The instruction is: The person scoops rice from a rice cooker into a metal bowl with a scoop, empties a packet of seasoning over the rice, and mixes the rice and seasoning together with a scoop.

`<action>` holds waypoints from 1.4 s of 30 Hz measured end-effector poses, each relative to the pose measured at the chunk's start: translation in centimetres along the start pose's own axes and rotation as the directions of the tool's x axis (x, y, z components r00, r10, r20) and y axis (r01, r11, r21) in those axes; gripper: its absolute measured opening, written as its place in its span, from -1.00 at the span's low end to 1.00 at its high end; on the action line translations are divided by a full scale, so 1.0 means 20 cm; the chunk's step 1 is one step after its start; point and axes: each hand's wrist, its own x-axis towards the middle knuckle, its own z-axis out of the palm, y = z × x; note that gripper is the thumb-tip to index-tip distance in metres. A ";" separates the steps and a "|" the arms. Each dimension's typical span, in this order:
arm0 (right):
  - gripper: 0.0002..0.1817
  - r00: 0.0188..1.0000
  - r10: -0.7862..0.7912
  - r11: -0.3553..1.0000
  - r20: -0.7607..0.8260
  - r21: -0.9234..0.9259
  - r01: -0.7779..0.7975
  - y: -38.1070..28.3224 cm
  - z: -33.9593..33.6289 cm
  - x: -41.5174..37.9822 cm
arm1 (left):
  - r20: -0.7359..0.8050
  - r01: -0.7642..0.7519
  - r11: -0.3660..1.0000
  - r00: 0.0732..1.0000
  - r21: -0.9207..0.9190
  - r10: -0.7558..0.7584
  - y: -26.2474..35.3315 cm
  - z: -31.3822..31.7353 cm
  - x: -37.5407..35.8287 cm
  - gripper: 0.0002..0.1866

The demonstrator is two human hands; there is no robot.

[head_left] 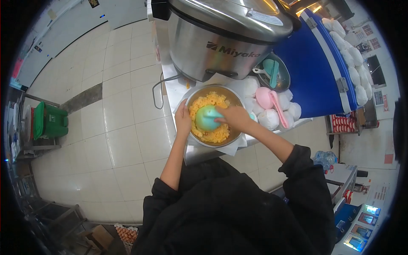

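A metal mixing bowl (pixel 237 138) of yellow rice (pixel 217 135) stands on white paper at the front of the metal table. My left hand (pixel 183 117) is closed on the bowl's left rim. In my right hand (pixel 233 117) is a mint-green rice scoop (pixel 206 120), its round head resting on the rice; the fingers partly cover its handle. To the right of the bowl, a pink scoop (pixel 264 98) lies on several white wrapped bundles (pixel 268 119).
Behind the bowl stands a large steel rice cooker (pixel 225 53). A metal pan (pixel 284 79) with teal and white utensils sits near a blue cooler box (pixel 310 72), which has more white bundles (pixel 356 76) beyond it. A green bin (pixel 51 120) stands at the left.
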 end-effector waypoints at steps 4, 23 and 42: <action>-0.63 0.965 0.225 0.972 0.134 0.041 -0.232 -0.01 -0.32 -0.10 | -0.047 -0.096 0.995 0.994 0.034 0.098 -0.04 0.00 0.01 -0.65; -0.52 0.972 0.232 0.959 -0.039 0.174 -0.222 -0.10 -0.04 0.01 | 0.026 0.009 0.978 1.000 -0.208 -0.004 -0.03 0.03 0.02 -0.67; -0.76 0.938 0.338 0.941 -0.074 0.013 -0.338 -0.14 0.00 -0.27 | -0.090 -0.058 0.998 0.994 -0.003 0.057 -0.02 0.06 0.00 -0.69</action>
